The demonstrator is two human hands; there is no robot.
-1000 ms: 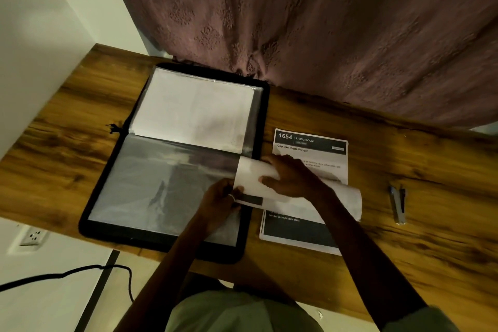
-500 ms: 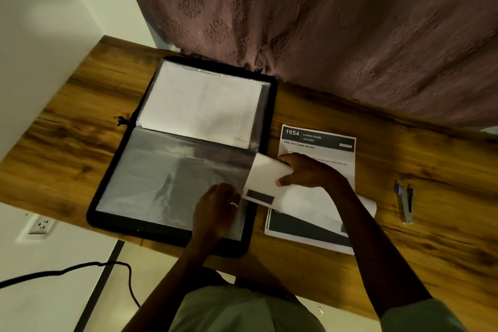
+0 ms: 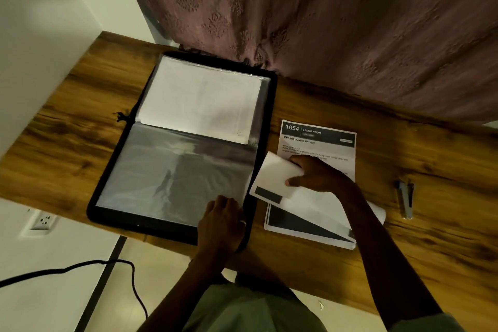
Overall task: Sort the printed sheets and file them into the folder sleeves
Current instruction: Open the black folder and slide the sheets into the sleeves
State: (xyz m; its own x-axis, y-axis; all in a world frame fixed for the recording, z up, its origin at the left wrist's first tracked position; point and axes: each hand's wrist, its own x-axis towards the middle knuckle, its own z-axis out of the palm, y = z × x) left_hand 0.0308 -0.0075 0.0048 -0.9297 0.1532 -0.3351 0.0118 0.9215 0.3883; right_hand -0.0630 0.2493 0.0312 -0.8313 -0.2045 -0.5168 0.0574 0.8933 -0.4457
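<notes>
Change: the loose sheet point(image 3: 272, 178) is drawing back from the folder point(image 3: 269, 105). 1 s ago its leading edge was lying across the folder's right border at the sleeve mouth, and now it is only just meeting that border.
Right hand: the right hand point(image 3: 315, 178) is pinching the loose sheet, with the thumb on top and the fingers at the far edge, and is holding it bowed.
Left hand: the left hand point(image 3: 221, 219) is resting on the near right corner of the lower sleeve point(image 3: 167, 178), closer to the body than before. Its fingers are bending onto the plastic (whether pinching the edge or only pressing it, I cannot tell).
Sheet's place: it is hanging just right of the left hand, above the stack point(image 3: 318, 140) of printed sheets.
Sleeves: the lower sleeve, left of both hands, is lying empty. The upper sleeve point(image 3: 202, 100), beyond the left hand, is already carrying 1 white page.
Meaning: the sheet is not going in yet. The person is probably re-aiming it, and the sleeve mouth likely needs lifting first.
Elsewhere: a small grey tool point(image 3: 404, 198) is lying on the worktop point(image 3: 431, 164), well right of the right hand.
</notes>
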